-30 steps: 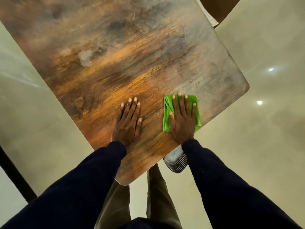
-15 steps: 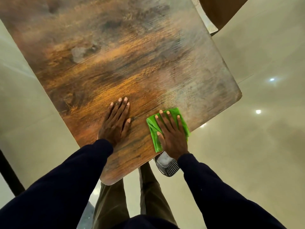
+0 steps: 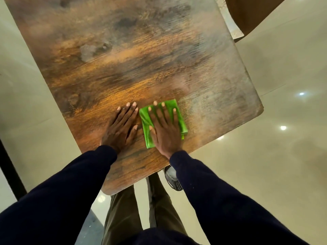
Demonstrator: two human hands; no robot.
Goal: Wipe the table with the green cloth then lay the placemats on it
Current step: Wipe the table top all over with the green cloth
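Note:
A folded green cloth (image 3: 146, 128) lies flat on the brown wooden table (image 3: 123, 59), near its front edge. My right hand (image 3: 164, 128) presses down on the cloth with straight, spread fingers and covers most of it. My left hand (image 3: 122, 126) rests flat on the bare wood just left of the cloth, fingers straight, its thumb close to the cloth's left edge. No placemats are in view.
Glossy beige floor tiles (image 3: 265, 156) surround the table. A brown chair (image 3: 247, 13) stands at the table's far right corner. My legs and one shoe (image 3: 172, 179) show below the table's front edge. A dark post (image 3: 10, 170) runs along the left.
My right hand has slid the cloth leftward and away from the front edge, up beside my left hand. The left hand has stayed flat on the wood.

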